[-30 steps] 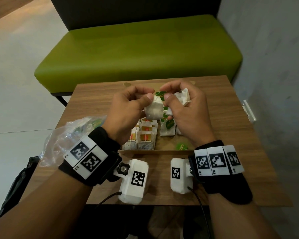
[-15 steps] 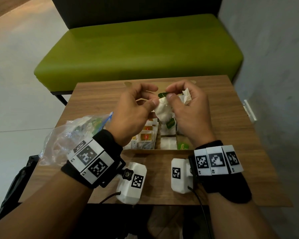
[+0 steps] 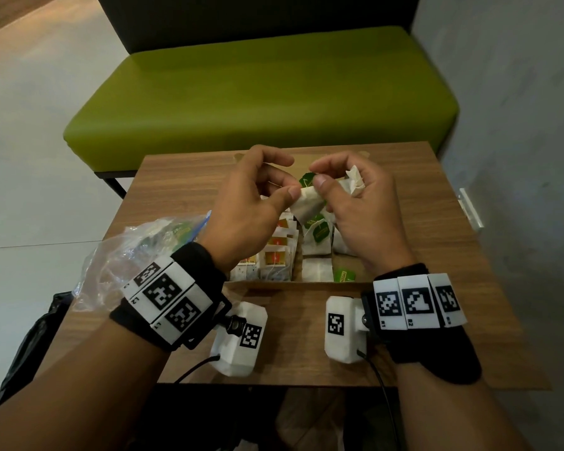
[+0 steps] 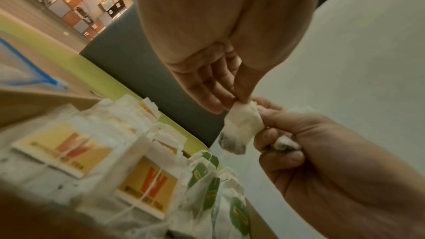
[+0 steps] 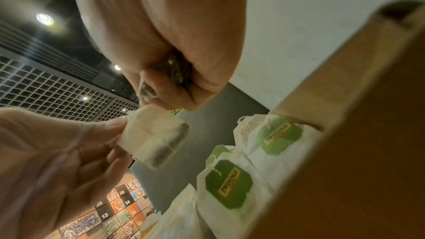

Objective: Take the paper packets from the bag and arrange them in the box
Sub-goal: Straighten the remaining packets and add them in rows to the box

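Over the open cardboard box (image 3: 290, 285) both hands hold one white paper packet (image 3: 307, 208). My left hand (image 3: 288, 190) pinches its top corner between thumb and forefinger. My right hand (image 3: 319, 179) pinches the other side under the thumb, beside a green tag (image 3: 306, 180). A second crumpled packet (image 3: 352, 180) sits in the right hand's curled fingers. In the left wrist view the shared packet (image 4: 243, 126) hangs between the two hands. The right wrist view shows the same packet (image 5: 156, 137) above the box.
Inside the box stand rows of yellow-labelled packets (image 3: 275, 255) on the left and green-labelled packets (image 3: 319, 234) in the middle. A clear plastic bag (image 3: 134, 252) lies on the wooden table (image 3: 404, 242) left of the box. A green bench (image 3: 258, 92) stands behind the table.
Both hands have drawn slightly apart and away from me above the box, and the white packet between them has turned and stretched out. The right hand still holds the second packet.
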`<state>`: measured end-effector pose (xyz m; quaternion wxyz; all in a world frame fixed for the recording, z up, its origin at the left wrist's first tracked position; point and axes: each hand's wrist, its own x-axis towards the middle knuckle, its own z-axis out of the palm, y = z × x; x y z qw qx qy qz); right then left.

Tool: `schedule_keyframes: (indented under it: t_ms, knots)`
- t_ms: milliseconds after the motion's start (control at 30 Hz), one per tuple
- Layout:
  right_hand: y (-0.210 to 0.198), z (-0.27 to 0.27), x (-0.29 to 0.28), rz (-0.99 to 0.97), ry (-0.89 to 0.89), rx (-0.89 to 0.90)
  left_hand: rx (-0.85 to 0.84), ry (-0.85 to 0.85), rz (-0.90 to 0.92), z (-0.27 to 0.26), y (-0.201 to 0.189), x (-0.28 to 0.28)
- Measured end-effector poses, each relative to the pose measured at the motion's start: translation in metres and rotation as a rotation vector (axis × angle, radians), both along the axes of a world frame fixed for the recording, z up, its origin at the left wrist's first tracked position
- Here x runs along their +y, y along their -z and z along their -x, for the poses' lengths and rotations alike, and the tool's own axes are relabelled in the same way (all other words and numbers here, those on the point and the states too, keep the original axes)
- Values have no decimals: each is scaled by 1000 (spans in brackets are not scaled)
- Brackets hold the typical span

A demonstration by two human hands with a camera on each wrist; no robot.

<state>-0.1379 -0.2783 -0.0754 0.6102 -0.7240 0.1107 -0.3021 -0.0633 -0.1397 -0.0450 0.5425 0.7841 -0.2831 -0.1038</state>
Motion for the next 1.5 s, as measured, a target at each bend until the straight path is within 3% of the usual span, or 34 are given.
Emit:
schedule_keyframes:
  t_ms: [200,467,800,933,1000,1100,1233,1367,1500]
  knots:
    - [0,3,-1,-167,-117,38,113,-4,147,-4,1,-2]
    - [-5,6,-5,-401,-181,138,169,-53,211,-4,4,-6]
    - [2,2,1,-131,-88,209,-44,-251,83,3,7,-16]
    - [6,3,2,-6,-102,233,-42,-253,85,5,5,-18]
    - [5,3,2,-54,-122,268,57,-188,151,3,0,-17]
    - [-3,5,0,-341,-207,268,224,37,172,-8,-6,-12]
    - [-7,7,-3,-593,-327,212,183,333,6,-15,-8,-10]
    - [-5,8,-8,-731,-398,199,140,339,7,-15,-14,-10]
    - [-1,13,-10,-701,-345,243,105,394,-13,-11,-16,-10]
